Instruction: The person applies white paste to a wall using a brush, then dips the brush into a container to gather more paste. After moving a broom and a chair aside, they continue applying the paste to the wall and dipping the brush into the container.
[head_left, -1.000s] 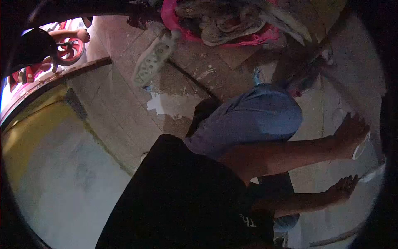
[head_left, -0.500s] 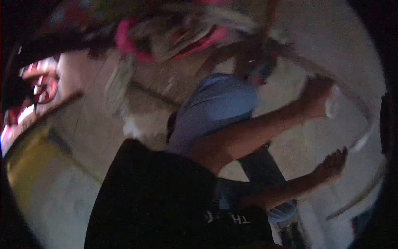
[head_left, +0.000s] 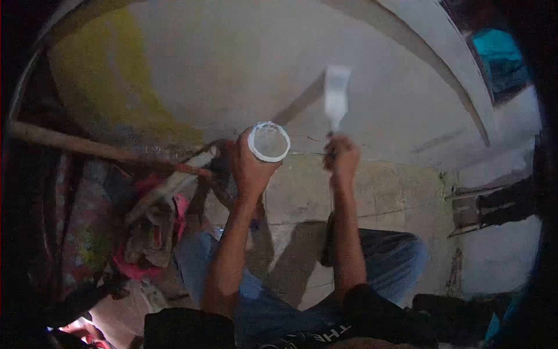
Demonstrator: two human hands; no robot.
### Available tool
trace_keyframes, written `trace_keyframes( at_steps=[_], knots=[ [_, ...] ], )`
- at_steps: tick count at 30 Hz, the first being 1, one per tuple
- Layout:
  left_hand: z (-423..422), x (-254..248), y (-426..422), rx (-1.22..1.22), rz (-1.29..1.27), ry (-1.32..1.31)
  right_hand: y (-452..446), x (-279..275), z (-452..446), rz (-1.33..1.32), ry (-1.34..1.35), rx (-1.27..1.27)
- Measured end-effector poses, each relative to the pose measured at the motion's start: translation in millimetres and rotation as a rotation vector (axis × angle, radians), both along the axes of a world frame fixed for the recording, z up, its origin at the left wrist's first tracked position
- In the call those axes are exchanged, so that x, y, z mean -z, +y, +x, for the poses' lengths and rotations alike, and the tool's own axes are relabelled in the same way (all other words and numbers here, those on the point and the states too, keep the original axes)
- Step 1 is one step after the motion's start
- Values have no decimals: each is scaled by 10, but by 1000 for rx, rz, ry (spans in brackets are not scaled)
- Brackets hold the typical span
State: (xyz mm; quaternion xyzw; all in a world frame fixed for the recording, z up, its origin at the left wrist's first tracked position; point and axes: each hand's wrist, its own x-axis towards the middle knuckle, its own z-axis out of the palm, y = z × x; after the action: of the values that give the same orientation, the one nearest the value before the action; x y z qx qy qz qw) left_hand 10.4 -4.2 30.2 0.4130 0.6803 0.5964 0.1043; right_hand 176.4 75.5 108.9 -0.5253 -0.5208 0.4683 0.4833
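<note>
The left hand (head_left: 247, 166) grasps a white-rimmed cup (head_left: 268, 158), some fingers hidden behind it; its contents are hard to make out. To its right, the right hand (head_left: 344, 156) clenches the handle of a white brush (head_left: 336, 102). The blurred brush points toward the far wall (head_left: 232, 70); whether they touch, I cannot tell. Near left, shadow obscures a pink-edged object (head_left: 139, 269).

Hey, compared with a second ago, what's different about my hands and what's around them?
Your view has swung round. Your left hand with the cup and right hand with the white tool went from the picture's right side to its upper middle. The pink rim went from top to lower left. Nothing was let go: each hand's grip stayed.
</note>
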Motion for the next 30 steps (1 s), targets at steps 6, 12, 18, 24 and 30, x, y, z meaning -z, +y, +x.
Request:
trace_keyframes(
  at_steps=[6, 12, 18, 24, 30],
  knots=[
    [68, -228, 69, -16, -13, -26, -7, 820, 230, -343, -112, -56],
    [-27, -212, 5, -5, -30, 47, -18, -639, 100, 12, -40, 7],
    [31, -185, 31, -34, -35, 5, -166, -1466, 179, 255, 131, -17],
    [6, -222, -3, 13, 25, -64, 37, -327, -19, -15, 11, 12],
    [50, -169, 35, -21, -25, -60, -99, 569, 173, -312, -25, 8]
  ],
)
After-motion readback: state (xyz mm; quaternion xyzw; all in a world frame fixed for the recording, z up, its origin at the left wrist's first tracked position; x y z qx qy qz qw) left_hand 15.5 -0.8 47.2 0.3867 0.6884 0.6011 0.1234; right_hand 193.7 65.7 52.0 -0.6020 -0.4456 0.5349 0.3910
